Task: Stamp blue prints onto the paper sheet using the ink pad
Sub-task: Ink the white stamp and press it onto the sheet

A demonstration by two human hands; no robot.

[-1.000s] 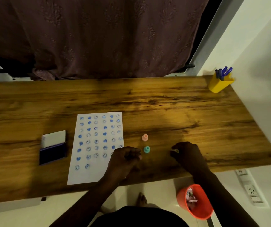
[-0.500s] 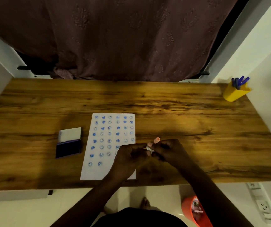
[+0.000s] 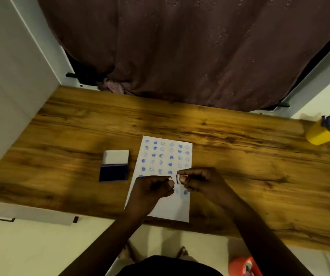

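The white paper sheet (image 3: 172,208) lies on the wooden table (image 3: 259,156), its upper part covered with several blue heart and face prints. To its left sits the open ink pad (image 3: 114,172), with its white lid (image 3: 116,157) folded back. Both hands hover over the middle of the sheet, fingertips nearly touching. My right hand (image 3: 200,182) pinches a small stamp (image 3: 178,179), white with a blue end. My left hand (image 3: 152,188) is pinched on a small pale piece that looks like the stamp's cap. The hands hide the prints beneath them.
A yellow holder (image 3: 322,136) with blue pens stands at the table's far right corner. A dark curtain (image 3: 180,46) hangs behind the table and a white wall closes the left side. On the floor at the lower right is a red bin (image 3: 240,265).
My hands met at the stamps to the right of the sheet, then shifted left over the paper. They have drawn slightly apart, the right hand keeping the stamp. The view swung left.
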